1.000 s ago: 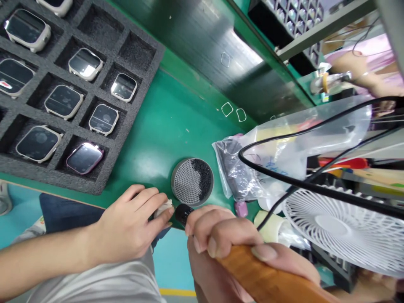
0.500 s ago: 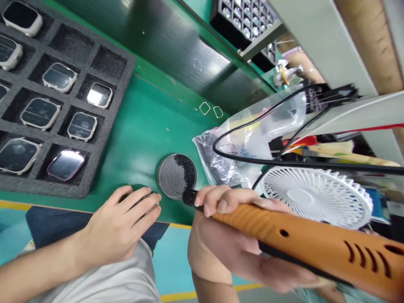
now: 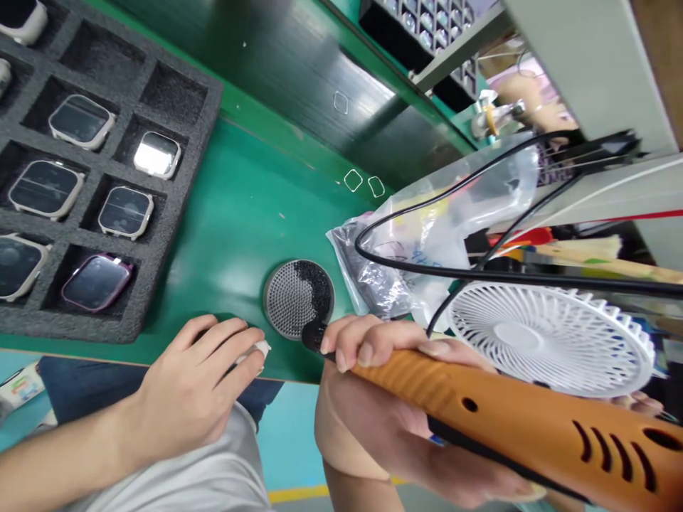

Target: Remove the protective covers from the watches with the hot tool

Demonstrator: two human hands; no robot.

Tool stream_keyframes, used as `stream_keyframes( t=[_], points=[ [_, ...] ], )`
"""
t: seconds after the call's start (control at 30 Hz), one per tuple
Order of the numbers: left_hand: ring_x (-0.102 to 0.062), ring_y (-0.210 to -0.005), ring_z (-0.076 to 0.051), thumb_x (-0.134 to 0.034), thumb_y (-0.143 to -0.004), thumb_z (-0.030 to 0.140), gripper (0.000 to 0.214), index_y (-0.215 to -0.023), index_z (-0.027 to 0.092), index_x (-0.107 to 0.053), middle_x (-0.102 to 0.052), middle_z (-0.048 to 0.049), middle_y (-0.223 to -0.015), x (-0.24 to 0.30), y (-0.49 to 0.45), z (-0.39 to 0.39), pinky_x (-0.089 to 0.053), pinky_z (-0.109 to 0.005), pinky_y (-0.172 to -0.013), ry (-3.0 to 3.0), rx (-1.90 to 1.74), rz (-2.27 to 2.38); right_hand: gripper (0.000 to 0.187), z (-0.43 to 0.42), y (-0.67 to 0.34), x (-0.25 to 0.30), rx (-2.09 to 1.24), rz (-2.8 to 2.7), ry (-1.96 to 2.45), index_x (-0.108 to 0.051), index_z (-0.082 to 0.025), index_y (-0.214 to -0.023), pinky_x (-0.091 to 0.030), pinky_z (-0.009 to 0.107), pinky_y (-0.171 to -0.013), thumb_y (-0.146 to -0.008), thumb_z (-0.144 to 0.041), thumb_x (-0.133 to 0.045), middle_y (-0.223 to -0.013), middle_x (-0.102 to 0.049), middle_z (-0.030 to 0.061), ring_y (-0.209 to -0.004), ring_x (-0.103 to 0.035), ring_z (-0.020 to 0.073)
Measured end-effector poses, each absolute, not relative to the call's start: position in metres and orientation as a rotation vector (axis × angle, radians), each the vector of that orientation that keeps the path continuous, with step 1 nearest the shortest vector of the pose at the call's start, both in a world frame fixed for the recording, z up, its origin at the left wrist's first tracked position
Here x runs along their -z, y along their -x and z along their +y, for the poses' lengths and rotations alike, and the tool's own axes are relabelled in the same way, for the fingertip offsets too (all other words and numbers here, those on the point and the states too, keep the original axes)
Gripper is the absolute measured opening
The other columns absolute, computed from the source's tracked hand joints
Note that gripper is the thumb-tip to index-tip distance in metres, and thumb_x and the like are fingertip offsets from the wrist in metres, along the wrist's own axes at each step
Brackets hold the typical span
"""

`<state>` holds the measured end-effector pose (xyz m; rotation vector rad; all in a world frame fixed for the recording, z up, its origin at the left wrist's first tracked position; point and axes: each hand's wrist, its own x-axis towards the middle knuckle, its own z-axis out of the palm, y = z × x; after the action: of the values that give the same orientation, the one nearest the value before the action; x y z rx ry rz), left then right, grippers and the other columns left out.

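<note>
My right hand (image 3: pixel 373 419) is wrapped round a thick orange handheld power tool (image 3: pixel 512 405); its fingers lie along the front end. The tool's black tip (image 3: pixel 314 336) is at the lower right rim of a round grey dimpled dish (image 3: pixel 288 299); I cannot tell if they touch. Small black bits (image 3: pixel 319 288) cover the dish's right part. My left hand (image 3: pixel 208 380) rests at the bench's front edge, left of the dish, fingers curled. A small white piece (image 3: pixel 261 348) shows between its fingers, its kind unclear.
A grey foam tray (image 3: pixel 184 188) on the left holds several watch-like cases (image 3: pixel 125 212). Clear plastic bags (image 3: pixel 395 284), a black cable (image 3: pixel 405 267) and a white fan (image 3: pixel 544 341) crowd the right. Thin white outline pieces (image 3: pixel 353 180) lie near the back.
The tool's tip has shifted slightly left, closer over the dish's rim. The white piece in my left hand shows more clearly. The view has turned a little, and the tray sits further left.
</note>
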<state>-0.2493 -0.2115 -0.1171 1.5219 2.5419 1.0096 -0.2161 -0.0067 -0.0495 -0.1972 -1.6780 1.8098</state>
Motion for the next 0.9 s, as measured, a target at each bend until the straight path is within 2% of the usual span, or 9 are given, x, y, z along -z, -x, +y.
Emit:
stream_keyframes(
  t=[0.13, 0.2, 0.33, 0.5, 0.63, 0.73, 0.9],
  points=[
    [-0.064, -0.121, -0.027, -0.065, -0.096, 0.014, 0.027, -0.121, 0.021, -0.072, -0.073, -0.0056, -0.132, 0.116, 0.251, -0.207, -0.044, -0.047, -0.099, -1.510, -1.032, 2.613, 0.066, -0.006, 0.217, 0.048, -1.817, -1.688, 0.177, -0.062, -0.027, -0.117, -0.051, 0.040, -0.056, -0.097, -0.079, -0.027, -0.083, -0.061, -0.0006, -0.064, -0.060, 0.0169],
    [-0.064, -0.120, -0.026, -0.068, -0.098, 0.018, 0.024, -0.122, 0.023, -0.073, -0.074, -0.0044, -0.129, 0.115, 0.252, -0.205, -0.044, -0.046, -0.098, -1.504, -1.039, 2.637, 0.065, -0.008, 0.218, 0.042, -1.800, -1.691, 0.151, -0.063, -0.026, -0.116, -0.051, 0.040, -0.055, -0.095, -0.080, -0.034, -0.083, -0.062, -0.0009, -0.063, -0.060, 0.0167],
    [-0.064, -0.120, -0.025, -0.069, -0.100, 0.025, 0.023, -0.122, 0.023, -0.073, -0.074, -0.0038, -0.128, 0.113, 0.253, -0.204, -0.044, -0.045, -0.098, -1.517, -1.048, 2.620, 0.040, -0.015, 0.214, 0.026, -1.726, -1.754, 0.220, -0.063, -0.026, -0.112, -0.054, 0.040, -0.057, -0.097, -0.063, -0.056, -0.083, -0.063, -0.0026, -0.063, -0.059, 0.0156],
    [-0.063, -0.119, -0.026, -0.062, -0.101, 0.016, 0.024, -0.122, 0.020, -0.073, -0.073, -0.0055, -0.128, 0.111, 0.254, -0.204, -0.043, -0.046, -0.097, -1.514, -1.060, 2.598, 0.024, -0.022, 0.207, 0.034, -1.775, -1.708, 0.134, -0.059, -0.030, -0.115, -0.053, 0.037, -0.048, -0.099, -0.044, -0.048, -0.079, -0.062, -0.0047, -0.057, -0.061, 0.0154],
    [-0.062, -0.119, -0.026, -0.062, -0.100, 0.016, 0.025, -0.123, 0.020, -0.072, -0.073, -0.0058, -0.127, 0.113, 0.254, -0.204, -0.043, -0.046, -0.098, -1.493, -1.074, 2.590, 0.032, -0.024, 0.208, 0.051, -1.862, -1.651, -0.005, -0.057, -0.029, -0.117, -0.053, 0.037, -0.046, -0.099, -0.050, -0.041, -0.081, -0.064, -0.0037, -0.056, -0.063, 0.0154],
    [-0.062, -0.120, -0.026, -0.061, -0.101, 0.017, 0.025, -0.124, 0.019, -0.071, -0.072, -0.0062, -0.128, 0.115, 0.253, -0.205, -0.042, -0.046, -0.099, -1.489, -1.074, 2.574, 0.033, -0.027, 0.209, 0.055, -1.895, -1.632, 0.014, -0.057, -0.026, -0.118, -0.054, 0.039, -0.049, -0.098, -0.046, -0.039, -0.084, -0.065, -0.0021, -0.061, -0.065, 0.0164],
    [-0.061, -0.120, -0.026, -0.059, -0.102, 0.018, 0.025, -0.124, 0.019, -0.071, -0.071, -0.0072, -0.127, 0.115, 0.253, -0.204, -0.041, -0.046, -0.099, -1.492, -1.078, 2.563, 0.040, -0.028, 0.208, 0.054, -1.890, -1.659, -0.023, -0.057, -0.024, -0.121, -0.055, 0.042, -0.051, -0.097, -0.054, -0.046, -0.084, -0.064, -0.0013, -0.063, -0.064, 0.0171]
  ],
)
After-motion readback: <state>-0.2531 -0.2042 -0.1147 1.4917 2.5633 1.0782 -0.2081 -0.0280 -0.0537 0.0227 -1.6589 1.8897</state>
